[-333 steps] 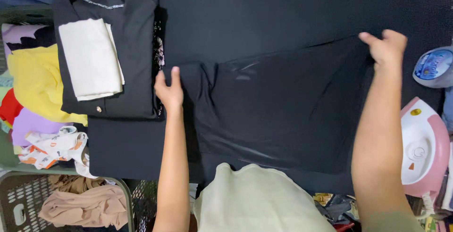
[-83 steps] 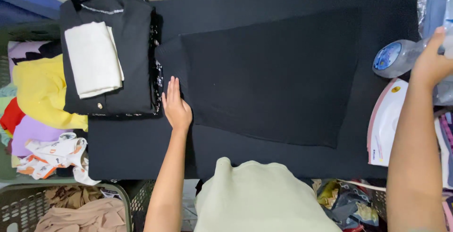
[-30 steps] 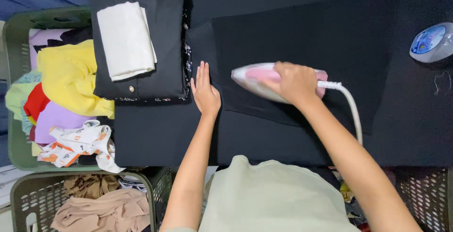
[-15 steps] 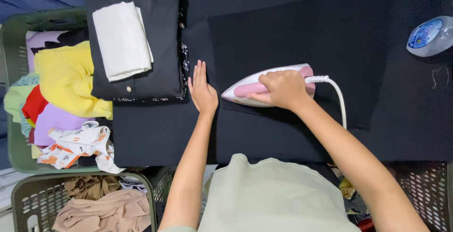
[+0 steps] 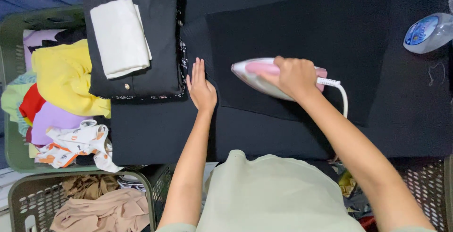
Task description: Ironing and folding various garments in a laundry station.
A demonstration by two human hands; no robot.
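Iron (image 5: 264, 78) has slid back toward the right since half a second ago, tip now pulled a little away from the left hand (image 5: 202, 87); a second ago it sat about where it is now, so it's stroking back and forth. Left to right: laundry baskets (image 5: 14, 137) with coloured clothes, folded black stack (image 5: 141, 38) topped by a white folded piece (image 5: 120, 36), then the left hand, flat and open, fingers together, pinning the edge of the black garment (image 5: 302, 29) on the dark counter (image 5: 155, 133). Right hand (image 5: 295, 75) wrapped closed around the pink-and-white iron's handle, cord (image 5: 343, 101) trailing. Spray bottle (image 5: 427, 33) far right. Pressing looks mid-pass, garment not yet folded.
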